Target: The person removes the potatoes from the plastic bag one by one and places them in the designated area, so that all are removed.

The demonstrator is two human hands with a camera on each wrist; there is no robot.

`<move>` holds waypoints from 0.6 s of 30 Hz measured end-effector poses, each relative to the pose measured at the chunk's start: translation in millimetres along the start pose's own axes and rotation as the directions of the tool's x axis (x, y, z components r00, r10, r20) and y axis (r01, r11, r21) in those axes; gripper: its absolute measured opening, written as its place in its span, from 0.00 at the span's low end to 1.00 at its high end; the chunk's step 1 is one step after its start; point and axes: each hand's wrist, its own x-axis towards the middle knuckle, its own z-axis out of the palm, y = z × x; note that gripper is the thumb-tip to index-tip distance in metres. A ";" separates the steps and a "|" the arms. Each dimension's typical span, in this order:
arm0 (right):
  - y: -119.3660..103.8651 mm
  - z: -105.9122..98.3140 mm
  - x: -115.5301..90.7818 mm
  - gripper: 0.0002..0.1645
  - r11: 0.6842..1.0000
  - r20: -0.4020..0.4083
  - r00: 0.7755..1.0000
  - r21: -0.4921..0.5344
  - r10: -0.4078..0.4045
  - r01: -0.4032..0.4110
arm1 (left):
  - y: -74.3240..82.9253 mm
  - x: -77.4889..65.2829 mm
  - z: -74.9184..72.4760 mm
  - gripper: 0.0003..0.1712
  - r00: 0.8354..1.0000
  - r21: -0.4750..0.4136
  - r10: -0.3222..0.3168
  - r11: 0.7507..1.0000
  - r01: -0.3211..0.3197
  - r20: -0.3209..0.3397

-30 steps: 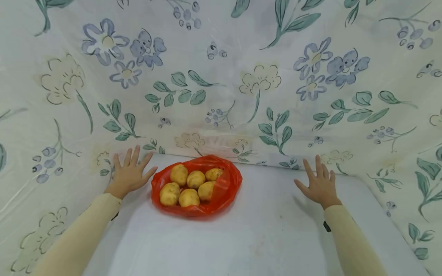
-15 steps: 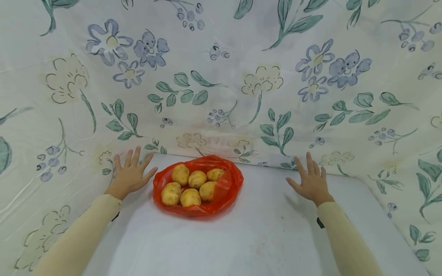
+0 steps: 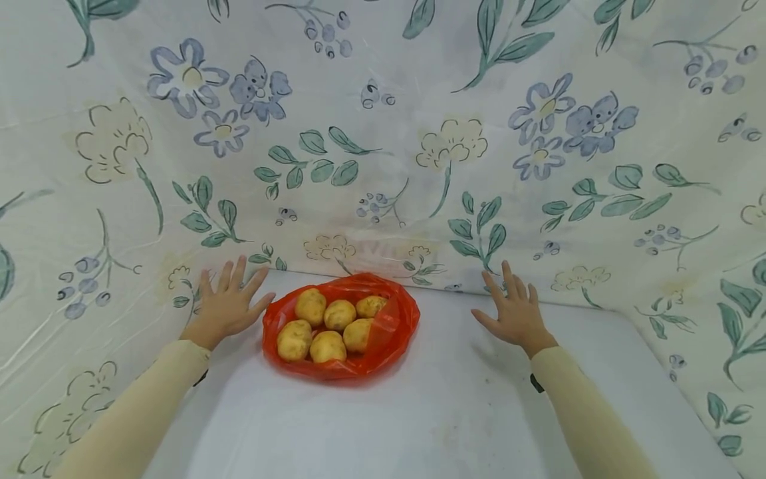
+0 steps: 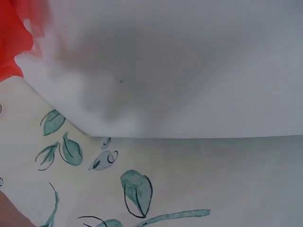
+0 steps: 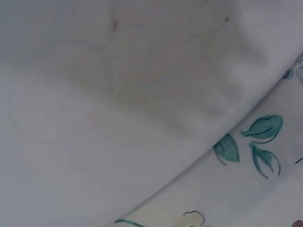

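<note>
Several yellow potatoes (image 3: 340, 315) lie in a red plastic bag (image 3: 389, 346) whose mouth gapes upward on the white table. To the bag's left, my left hand (image 3: 224, 307) is held with fingers spread, its thumb close to the bag's edge; whether it touches cannot be told. My right hand (image 3: 516, 316) hovers over the table, apart from the bag on its right, fingers straight and spread. Neither hand holds anything. A corner of the red bag (image 4: 14, 42) shows at upper left in the left wrist view; the right wrist view shows mostly table and the hand's shadow.
The white table (image 3: 359, 426) carries small stains toward its right half. A floral-patterned sheet (image 3: 383, 166) rises behind the table and along both sides. The table's edge meets the pattern in both wrist views.
My right hand has moved left across the table, nearer to the red bag. My left hand, the bag and the potatoes have stayed practically where they were.
</note>
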 end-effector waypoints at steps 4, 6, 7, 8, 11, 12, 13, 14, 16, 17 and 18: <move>-6.8 -1.8 7.3 0.53 1.000 -0.019 1.000 -0.003 -0.021 0.021 | 7.6 6.0 -1.4 0.46 1.000 -0.003 0.014 1.000 -0.014 0.002; -10.2 -2.9 10.8 0.53 1.000 -0.030 0.999 -0.010 -0.027 0.027 | 11.4 9.2 -2.7 0.46 1.000 -0.006 0.028 1.000 -0.028 0.005; -12.6 -3.9 12.7 0.53 0.999 -0.037 0.999 -0.010 -0.031 0.030 | 13.4 10.6 -3.5 0.46 0.999 -0.006 0.037 0.999 -0.037 0.005; -15.3 -4.8 14.4 0.53 0.999 -0.039 0.999 -0.012 -0.036 0.035 | 15.5 11.7 -4.4 0.45 0.999 -0.005 0.050 0.999 -0.050 0.005; -26.1 -5.5 19.4 0.52 0.998 -0.053 0.997 -0.027 -0.062 0.060 | 21.9 12.7 -6.0 0.44 0.995 -0.002 0.095 0.995 -0.095 0.000; -30.7 -5.3 20.4 0.52 0.997 -0.057 0.996 -0.023 -0.076 0.074 | 24.3 12.1 -5.4 0.43 0.994 0.005 0.113 0.994 -0.113 -0.002; -35.8 -4.3 20.7 0.52 0.996 -0.051 0.995 -0.019 -0.090 0.090 | 26.5 10.5 -4.2 0.43 0.991 0.012 0.131 0.991 -0.131 -0.003; -40.6 -2.6 20.5 0.52 0.994 -0.042 0.994 -0.015 -0.105 0.104 | 29.2 8.3 -2.6 0.42 0.989 0.015 0.150 0.989 -0.149 -0.006; -49.8 1.6 19.6 0.51 0.992 -0.032 0.992 -0.010 -0.126 0.126 | 36.0 4.1 1.6 0.41 0.981 -0.004 0.194 0.981 -0.194 -0.029; -53.9 3.6 18.5 0.51 0.991 -0.028 0.990 -0.003 -0.135 0.135 | 40.1 2.0 4.3 0.41 0.975 -0.016 0.218 0.976 -0.219 -0.044; -57.6 5.5 17.2 0.51 0.989 -0.026 0.989 0.004 -0.145 0.145 | 44.0 0.4 7.4 0.41 0.969 -0.027 0.239 0.970 -0.241 -0.058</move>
